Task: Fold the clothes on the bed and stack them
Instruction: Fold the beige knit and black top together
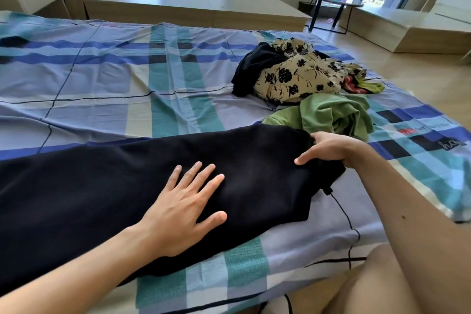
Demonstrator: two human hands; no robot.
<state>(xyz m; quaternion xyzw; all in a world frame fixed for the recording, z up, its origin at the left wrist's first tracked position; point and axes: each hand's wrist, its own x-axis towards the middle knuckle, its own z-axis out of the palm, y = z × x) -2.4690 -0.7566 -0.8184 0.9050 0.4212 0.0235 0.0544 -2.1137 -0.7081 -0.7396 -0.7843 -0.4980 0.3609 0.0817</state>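
The black garment lies spread across the near side of the bed, its long axis running left to right, directly under both hands. The left hand rests flat on its middle, fingers spread wide. The right hand grips its right end, nearest the heap of unfolded clothes, so a fold leftward looks likely.

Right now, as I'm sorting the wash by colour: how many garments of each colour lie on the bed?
Black: 2, the spread black garment and the crumpled black garment
Cream with black flowers: 1, the floral garment
Green: 1, the green garment
Red-striped: 1, the striped piece, mostly hidden
Total: 5
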